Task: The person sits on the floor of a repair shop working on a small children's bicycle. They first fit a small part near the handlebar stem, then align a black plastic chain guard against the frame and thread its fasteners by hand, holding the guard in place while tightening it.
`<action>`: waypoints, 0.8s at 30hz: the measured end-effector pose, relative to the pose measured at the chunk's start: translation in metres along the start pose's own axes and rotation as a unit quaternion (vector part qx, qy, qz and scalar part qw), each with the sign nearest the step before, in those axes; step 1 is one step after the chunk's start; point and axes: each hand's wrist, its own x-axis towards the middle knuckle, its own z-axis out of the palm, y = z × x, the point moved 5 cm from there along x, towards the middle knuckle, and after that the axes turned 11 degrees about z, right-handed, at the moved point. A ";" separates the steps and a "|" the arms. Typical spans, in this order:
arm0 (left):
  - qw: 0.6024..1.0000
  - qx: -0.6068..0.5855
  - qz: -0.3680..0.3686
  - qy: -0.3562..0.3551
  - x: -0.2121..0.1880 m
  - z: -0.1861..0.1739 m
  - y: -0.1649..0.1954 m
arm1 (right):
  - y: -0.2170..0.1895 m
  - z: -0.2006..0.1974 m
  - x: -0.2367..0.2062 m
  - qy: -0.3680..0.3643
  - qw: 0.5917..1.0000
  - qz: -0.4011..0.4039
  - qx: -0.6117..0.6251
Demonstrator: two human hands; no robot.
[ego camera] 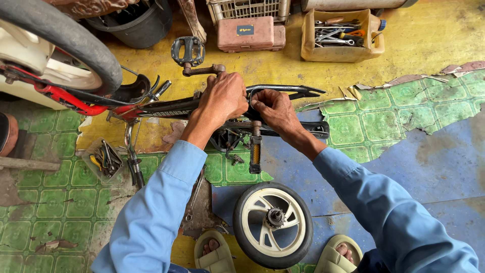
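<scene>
A small black bicycle frame point(283, 91) lies on its side on the floor, its red front part point(70, 98) at the left. My left hand point(222, 98) is clamped over the frame at the crank area. Just above it the crank arm point(202, 70) carries a black pedal point(188, 50). My right hand point(273, 108) grips the frame right beside the left one, fingers pinched at the same spot. A second pedal point(255, 151) hangs below the frame. What lies under my palms is hidden.
A loose small wheel point(273, 225) with a cream rim lies between my sandalled feet. A wrench point(194, 197) and a tray of tools point(103, 159) lie at the left. A pink tool case point(250, 33), a tan tool box point(341, 35) and a black bucket point(136, 23) stand at the back.
</scene>
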 end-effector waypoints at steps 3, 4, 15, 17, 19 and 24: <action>0.998 -0.007 0.035 0.048 -0.002 0.001 -0.002 | 0.002 0.002 0.002 0.002 0.999 0.026 0.022; 0.998 -0.007 0.039 0.051 -0.003 0.002 -0.003 | 0.003 0.002 0.002 0.003 0.999 0.040 0.024; 1.000 -0.009 0.010 0.003 -0.001 0.004 -0.005 | -0.013 -0.001 -0.005 -0.010 0.999 0.037 -0.003; 1.000 -0.007 0.020 0.016 -0.001 0.003 -0.005 | -0.012 -0.002 -0.005 -0.015 0.999 0.038 -0.011; 0.999 -0.007 0.030 0.029 -0.001 0.003 -0.005 | -0.010 -0.002 -0.004 -0.010 0.999 0.038 -0.018; 0.999 -0.003 0.038 0.030 -0.002 0.007 -0.007 | -0.001 -0.002 0.002 -0.043 0.996 0.028 0.066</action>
